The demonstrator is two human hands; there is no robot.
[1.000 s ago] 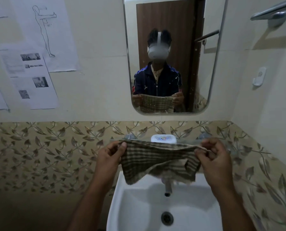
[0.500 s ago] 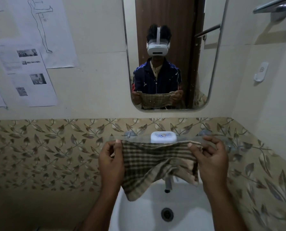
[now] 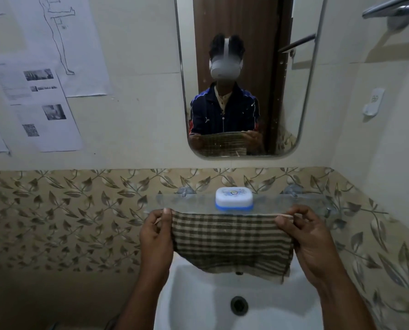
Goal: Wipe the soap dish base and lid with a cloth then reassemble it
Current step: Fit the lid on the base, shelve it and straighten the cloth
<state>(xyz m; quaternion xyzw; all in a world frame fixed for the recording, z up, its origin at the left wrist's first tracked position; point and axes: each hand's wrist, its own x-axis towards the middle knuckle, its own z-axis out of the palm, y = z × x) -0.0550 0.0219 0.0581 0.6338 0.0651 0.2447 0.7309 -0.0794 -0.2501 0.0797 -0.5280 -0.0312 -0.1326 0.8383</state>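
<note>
A soap dish (image 3: 234, 198) with a white lid and a blue base stands closed on the glass shelf (image 3: 189, 203) above the sink. Just in front of it I hold a brown checked cloth (image 3: 229, 241) stretched flat between both hands. My left hand (image 3: 156, 239) pinches its upper left corner and my right hand (image 3: 310, 241) pinches its upper right corner. The cloth hangs over the sink and hides the tap.
A white sink (image 3: 198, 303) with a dark drain (image 3: 239, 304) lies below the cloth. A mirror (image 3: 246, 75) hangs above the shelf. Paper sheets (image 3: 36, 108) cover the wall at left. A metal towel bar (image 3: 393, 7) juts out at top right.
I have pulled the cloth taut and flat between my hands, and it now sits lower, so the whole soap dish shows above its top edge.
</note>
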